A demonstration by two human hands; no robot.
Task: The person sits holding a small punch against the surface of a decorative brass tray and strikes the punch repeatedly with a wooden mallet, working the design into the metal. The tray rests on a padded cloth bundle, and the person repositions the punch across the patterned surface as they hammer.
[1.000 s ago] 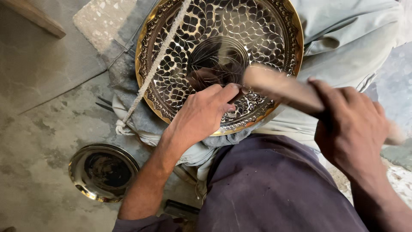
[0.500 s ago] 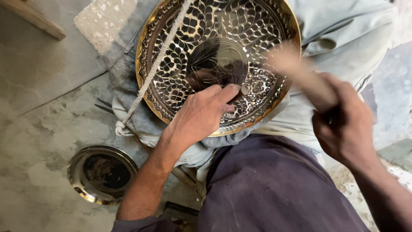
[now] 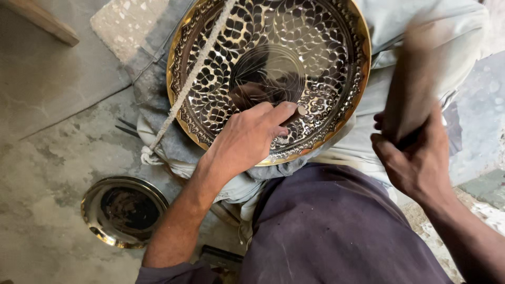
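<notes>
A small brass bowl (image 3: 124, 211) sits on the floor; the left hand (image 3: 251, 138) stays pinching a thin tool against the ornate brass tray (image 3: 336, 68) on the lap, while the right hand (image 3: 415, 158), gripping a wooden mallet (image 3: 415, 89), has swung it upright since a second ago

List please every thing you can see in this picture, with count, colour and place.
tray: 1, brass with dark leaf pattern, on the lap
rope: 1, whitish, across the tray's left side
small dish: 1, brass, dark inside, floor lower left
cloth: 1, pale grey, under the tray
mallet: 1, wooden, blurred, raised at right
left hand: on the tray, pinching a small tool
right hand: grips the mallet
</notes>
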